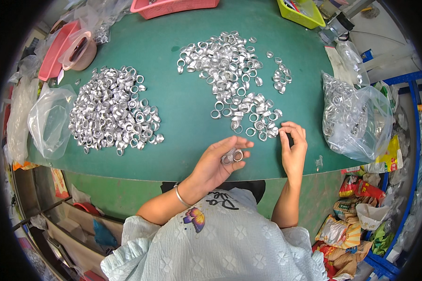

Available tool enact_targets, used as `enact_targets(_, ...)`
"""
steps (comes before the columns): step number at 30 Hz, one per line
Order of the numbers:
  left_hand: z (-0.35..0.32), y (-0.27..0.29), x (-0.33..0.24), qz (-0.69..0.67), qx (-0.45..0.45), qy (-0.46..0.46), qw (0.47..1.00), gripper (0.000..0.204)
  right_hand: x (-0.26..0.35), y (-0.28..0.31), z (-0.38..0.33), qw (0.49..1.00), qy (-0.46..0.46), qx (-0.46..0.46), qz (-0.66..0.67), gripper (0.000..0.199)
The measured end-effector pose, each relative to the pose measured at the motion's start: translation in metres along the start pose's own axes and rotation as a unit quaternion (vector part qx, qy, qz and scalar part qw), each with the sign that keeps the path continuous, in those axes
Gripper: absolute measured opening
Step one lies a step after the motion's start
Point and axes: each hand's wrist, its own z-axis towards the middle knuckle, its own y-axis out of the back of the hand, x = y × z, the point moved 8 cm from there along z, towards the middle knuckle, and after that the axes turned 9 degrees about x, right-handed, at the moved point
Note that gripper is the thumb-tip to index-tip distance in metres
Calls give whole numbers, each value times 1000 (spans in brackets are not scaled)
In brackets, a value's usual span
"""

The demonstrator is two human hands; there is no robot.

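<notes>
In my left hand (212, 162), palm up with fingers curled, sit a few silver metal rings (238, 155). My right hand (293, 149) is at the near right edge of a spread pile of similar rings (227, 63). Its thumb and fingertips come together there, and whatever is between them is too small to make out. A denser heap of rings (109, 107) lies to the left on the green tabletop (180, 124). A small separate cluster of rings (280, 79) lies to the right of the spread pile.
A clear plastic bag of rings (342, 114) stands at the table's right edge. On the left are an empty-looking clear bag (49, 122), a pink tub (83, 55) and a pink tray (56, 51). Pink (173, 8) and yellow-green (302, 18) baskets stand at the far side.
</notes>
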Motion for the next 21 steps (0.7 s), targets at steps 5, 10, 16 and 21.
enact_targets(5,1,0,2,-7,4,8,1000,26,7,-3,-5,999,-8,-17,-39,12)
enact_targets(10,1,-4,12,-52,181,45,981,22,6,-1,-8,994,-30,-44,-98,10)
enact_targets(16,-1,-8,10,53,77,28,995,21,8,11,-15,996,-6,-88,-27,5)
enact_targets(21,-3,-11,7,142,68,-2,988,27,14,-24,-29,826,-83,48,555,7)
